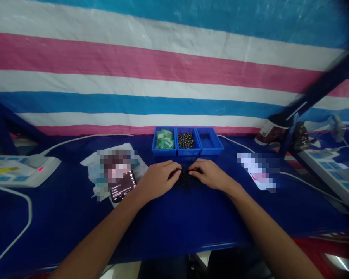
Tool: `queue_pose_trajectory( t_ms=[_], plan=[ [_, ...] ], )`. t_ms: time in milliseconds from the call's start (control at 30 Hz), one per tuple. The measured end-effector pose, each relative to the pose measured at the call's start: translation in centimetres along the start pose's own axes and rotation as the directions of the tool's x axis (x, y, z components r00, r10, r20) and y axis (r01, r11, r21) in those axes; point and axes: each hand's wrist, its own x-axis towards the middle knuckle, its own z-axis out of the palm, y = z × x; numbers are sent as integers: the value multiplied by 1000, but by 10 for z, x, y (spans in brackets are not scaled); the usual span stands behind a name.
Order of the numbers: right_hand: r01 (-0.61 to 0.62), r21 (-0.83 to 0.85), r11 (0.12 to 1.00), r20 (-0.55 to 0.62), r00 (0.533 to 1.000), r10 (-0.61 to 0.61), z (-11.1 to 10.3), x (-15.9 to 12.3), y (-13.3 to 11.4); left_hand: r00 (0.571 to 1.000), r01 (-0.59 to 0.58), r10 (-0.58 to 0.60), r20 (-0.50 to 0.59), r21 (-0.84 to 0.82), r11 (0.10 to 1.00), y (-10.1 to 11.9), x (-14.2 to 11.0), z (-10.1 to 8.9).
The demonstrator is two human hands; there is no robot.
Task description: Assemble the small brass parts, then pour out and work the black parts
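My left hand point(158, 179) and my right hand point(209, 175) rest palms down on the dark blue table top point(174, 221), fingertips meeting over a heap of small black parts point(187, 183). The fingers hide part of the heap, and I cannot tell whether either hand holds a piece. Just behind it stands a blue three-compartment tray point(187, 152). Green packets point(164, 138) fill its left compartment, dark metal fasteners point(186, 140) lie in the middle one, and a few dark bits point(206, 138) lie in the right one.
A phone point(123, 186) lies on crumpled papers point(88, 164) left of my left hand. A blurred flat item point(258, 170) lies to the right. White power strips point(23, 169) point(325, 170) with cables sit at both sides. A striped tarp point(163, 66) hangs behind the table.
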Motion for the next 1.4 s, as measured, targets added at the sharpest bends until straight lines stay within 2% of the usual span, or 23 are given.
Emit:
queue_pose_trajectory(
  t_ms=[167,367,500,700,900,1100,1200,1400],
  plan=[
    [17,14,1000,-20,1000,-17,-3,0,-3,999,6,-6,37,-3,1000,0,-1,1],
    [30,56,998,-133,991,-23,-10,-1,-9,1000,4,-4,16,2,1000,0,-1,-1],
    [-5,167,986,-153,988,31,-13,-2,-16,1000,-1,1,-10,-16,1000,0,-1,-1],
    [-28,413,910,-102,992,76,-11,-4,-28,994,-67,62,-87,-51,996,0,-1,3],
    [-62,573,817,-29,995,96,-9,-5,-35,951,-178,138,-276,-127,976,4,-1,6],
    [-53,697,715,-16,996,89,-2,-3,-38,926,-231,182,-330,-117,966,9,-1,6],
    [-59,742,668,-11,995,100,-1,-2,-37,917,-216,159,-365,-120,969,8,-1,5],
    [-44,765,643,-26,995,98,-6,0,-34,895,-76,-10,-445,-174,982,10,-1,2]
  ],
)
